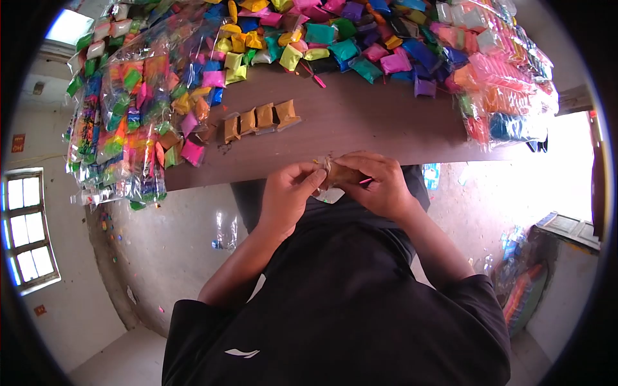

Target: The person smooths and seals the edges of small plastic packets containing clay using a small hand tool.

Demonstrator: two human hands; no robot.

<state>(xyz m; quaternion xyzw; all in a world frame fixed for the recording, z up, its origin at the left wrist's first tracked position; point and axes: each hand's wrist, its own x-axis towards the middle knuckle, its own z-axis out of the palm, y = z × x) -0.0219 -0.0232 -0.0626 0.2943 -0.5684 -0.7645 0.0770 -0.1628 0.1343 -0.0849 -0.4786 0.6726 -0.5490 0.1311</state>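
A brown tabletop (386,125) is standing over a pale floor (174,257), with a barred window (29,231) glowing in the wall at the person's left. A red plaque (18,143) is hanging on that wall, its marks too small for me to read. The black shirt (360,302) is carrying a white logo (242,353) without legible letters.

Clear plastic bags (147,77) are covering the tabletop's left end, bulging with packets of many colours. At the right end, more clear bags (492,80) are holding pink and orange packs, with a blue one near the near right corner. Loose coloured packets (320,33) are heaping along the far edge, a pink stick (319,81) lying just before them. Four brown packets (264,116) are resting in a row, left of centre.

At the middle of the near edge, the left hand (291,193) is pinching the clear-filmed end of a small brown packet (344,175), and the right hand (381,183) is gripping its other end with curled fingers.
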